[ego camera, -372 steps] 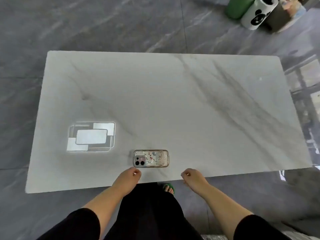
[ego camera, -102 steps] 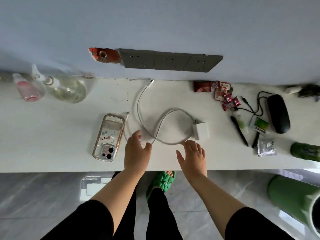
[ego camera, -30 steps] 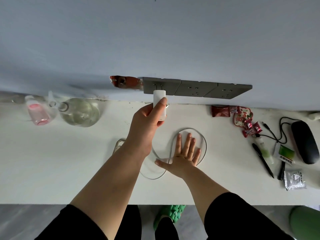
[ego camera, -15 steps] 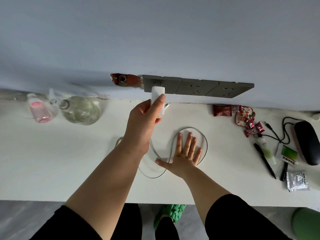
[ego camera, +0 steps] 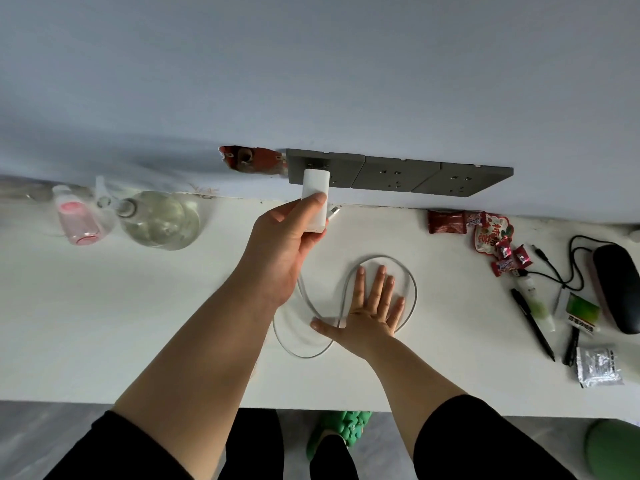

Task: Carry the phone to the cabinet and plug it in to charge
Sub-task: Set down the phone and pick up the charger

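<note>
The phone lies hidden beneath the left forearm [ego camera: 214, 341]; the charger's [ego camera: 314, 199] prongs cannot be seen against the socket [ego camera: 341, 169].

We see the cable [ego camera: 346, 296] looped mid-counter [ego camera: 104, 323], bottles [ego camera: 159, 220] at left, pens [ego camera: 531, 323] at right, sockets [ego camera: 398, 174] on the wall behind.

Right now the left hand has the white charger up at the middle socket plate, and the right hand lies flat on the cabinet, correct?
Not the middle plate. The head view shows the left hand holding the charger at the leftmost socket plate; the right hand does lie flat on the cabinet.
</note>
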### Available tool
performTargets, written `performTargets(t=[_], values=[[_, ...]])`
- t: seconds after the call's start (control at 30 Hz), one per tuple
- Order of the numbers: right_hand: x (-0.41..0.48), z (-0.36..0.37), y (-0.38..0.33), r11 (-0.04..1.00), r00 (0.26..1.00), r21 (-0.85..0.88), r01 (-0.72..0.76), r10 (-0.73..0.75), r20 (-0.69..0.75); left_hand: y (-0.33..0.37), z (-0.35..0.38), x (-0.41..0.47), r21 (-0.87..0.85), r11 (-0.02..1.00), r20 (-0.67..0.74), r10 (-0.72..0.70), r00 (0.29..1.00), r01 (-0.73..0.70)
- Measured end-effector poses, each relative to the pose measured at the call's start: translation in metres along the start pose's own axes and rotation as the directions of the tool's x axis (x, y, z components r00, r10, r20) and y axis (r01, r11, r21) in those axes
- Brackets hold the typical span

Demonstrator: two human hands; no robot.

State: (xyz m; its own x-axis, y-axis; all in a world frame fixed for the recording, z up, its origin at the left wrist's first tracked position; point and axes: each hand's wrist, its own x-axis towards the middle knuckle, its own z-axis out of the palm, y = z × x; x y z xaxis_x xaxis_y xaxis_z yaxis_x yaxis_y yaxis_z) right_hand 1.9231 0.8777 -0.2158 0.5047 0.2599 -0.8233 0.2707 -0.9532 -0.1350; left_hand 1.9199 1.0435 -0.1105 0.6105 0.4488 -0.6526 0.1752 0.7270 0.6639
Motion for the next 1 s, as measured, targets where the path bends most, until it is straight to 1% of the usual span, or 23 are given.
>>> performTargets(t=[0.07, 0.3, 0.47, 0.63, 0.73, 0.9, 1.0], values=[[0.000, 0.000, 0.000, 1.000, 1.000, 0.000, -0.001, 0.001, 0.002, -0.001, -0.002, 0.000, -0.049, 0.999, -0.013, -0.024, 1.000, 0.023], [0.002, 0.003, 0.001, 1.000, 1.000, 0.013, 0.000, 0.000, -0.004, 0.002, 0.005, 0.003, -0.045, 0.999, -0.050, -0.015, 0.999, 0.013], [0.003, 0.003, 0.002, 1.000, 1.000, 0.024, 0.009, -0.009, -0.012, 0.007, 0.002, 0.008, 0.021, 1.000, -0.061, -0.001, 0.998, 0.002], [0.003, 0.003, 0.002, 1.000, 1.000, 0.014, 0.012, -0.011, -0.007, 0.011, 0.003, 0.010, 0.110, 0.994, -0.015, 0.009, 1.000, -0.007], [0.003, 0.003, 0.001, 1.000, 1.000, 0.015, 0.007, -0.007, -0.013, 0.013, 0.004, 0.010, 0.121, 0.993, -0.032, 0.003, 0.999, 0.001], [0.003, 0.004, 0.002, 1.000, 1.000, 0.023, 0.005, -0.005, -0.027, 0.016, 0.008, 0.007, 0.176, 0.984, -0.011, 0.021, 1.000, -0.019], [0.004, 0.005, 0.002, 1.000, 1.000, 0.028, 0.001, 0.000, -0.022, 0.016, 0.005, 0.007, 0.166, 0.986, -0.011, 0.013, 1.000, -0.011]])
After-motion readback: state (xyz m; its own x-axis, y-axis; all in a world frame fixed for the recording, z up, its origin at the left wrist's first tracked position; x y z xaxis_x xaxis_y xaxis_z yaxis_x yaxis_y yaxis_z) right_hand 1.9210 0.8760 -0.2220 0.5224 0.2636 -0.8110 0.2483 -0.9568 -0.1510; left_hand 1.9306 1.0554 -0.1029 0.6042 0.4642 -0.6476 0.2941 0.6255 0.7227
